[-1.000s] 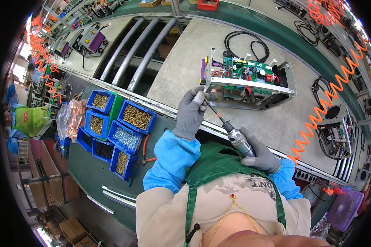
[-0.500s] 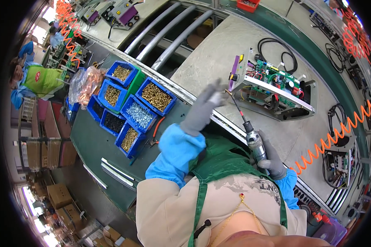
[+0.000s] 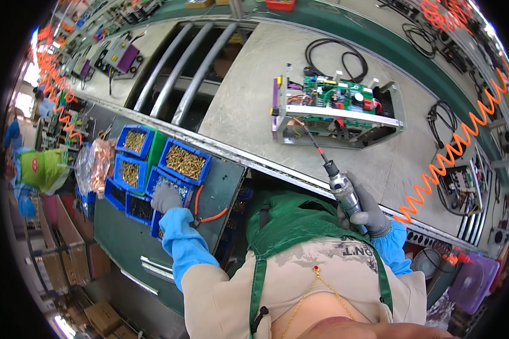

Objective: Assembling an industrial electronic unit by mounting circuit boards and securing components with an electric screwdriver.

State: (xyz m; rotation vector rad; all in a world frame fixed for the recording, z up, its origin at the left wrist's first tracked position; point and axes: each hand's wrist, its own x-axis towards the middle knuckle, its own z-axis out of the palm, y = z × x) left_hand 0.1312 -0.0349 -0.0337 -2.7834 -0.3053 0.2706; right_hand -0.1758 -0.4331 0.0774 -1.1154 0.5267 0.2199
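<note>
Left hand (image 3: 165, 198) dips in blue bin (image 3: 163, 186); right hand (image 3: 367, 212) grips screwdriver (image 3: 336, 181).

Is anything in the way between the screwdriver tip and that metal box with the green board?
Nothing visible is. The right hand holds the grey powered screwdriver, and its long thin bit already reaches the open front of the grey metal box holding the green circuit board.

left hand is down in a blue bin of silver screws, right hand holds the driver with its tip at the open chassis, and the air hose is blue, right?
Not quite: the coiled air hose is orange, not blue, as the head view shows. The rest holds: the left hand is in a blue bin of silver screws, and the right hand holds the driver with its tip at the open chassis.
</note>
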